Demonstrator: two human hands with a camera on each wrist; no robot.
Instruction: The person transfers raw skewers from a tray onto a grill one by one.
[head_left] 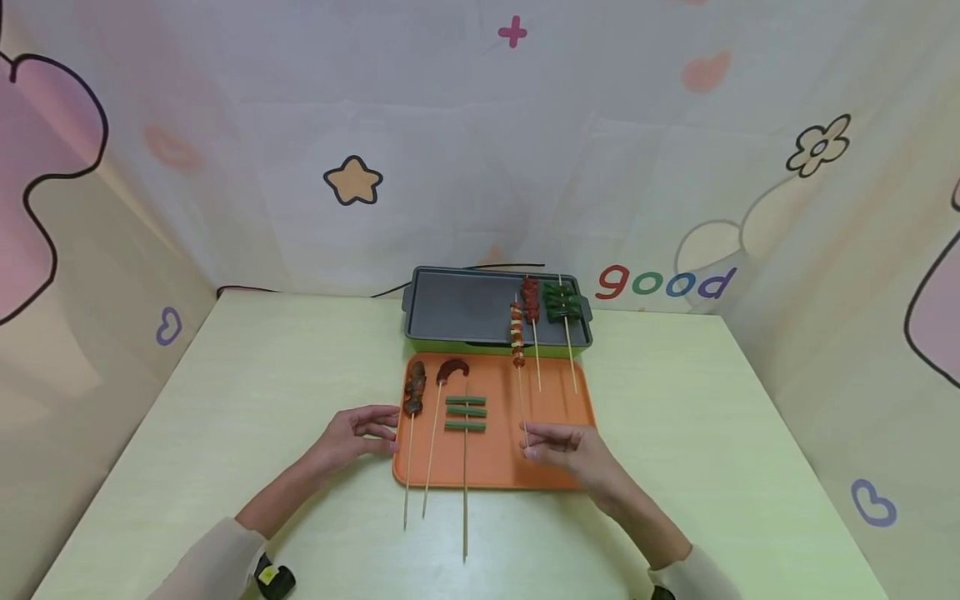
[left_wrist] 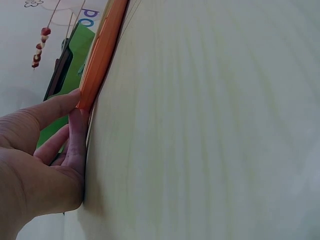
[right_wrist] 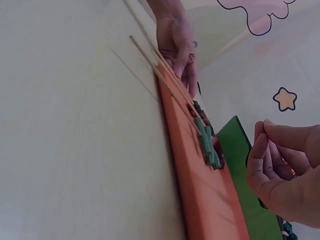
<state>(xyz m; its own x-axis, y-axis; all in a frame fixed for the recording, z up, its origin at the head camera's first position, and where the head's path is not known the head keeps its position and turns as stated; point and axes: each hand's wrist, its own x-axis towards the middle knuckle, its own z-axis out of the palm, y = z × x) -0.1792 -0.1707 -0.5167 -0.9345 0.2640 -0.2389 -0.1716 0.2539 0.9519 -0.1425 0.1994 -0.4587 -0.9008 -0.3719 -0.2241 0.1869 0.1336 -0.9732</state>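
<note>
Presently, pale table [head_left: 675, 400] before you, orange tray [head_left: 495, 462] on it, green-sided grill [head_left: 465, 308] just behind, your left hand [head_left: 363, 433] loosely extended against the tray's left edge, your right hand [head_left: 570, 454] pinching the red-and-white skewer [head_left: 517, 348], raised above the tray.

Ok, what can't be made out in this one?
Head: the lower end of the held skewer, covered by the right hand.
Right wrist: most of that skewer, behind the same hand.
Left wrist: the brown food, apparently behind the tray's side.
Head: the black thing at right, cut by the bottom edge.
</note>
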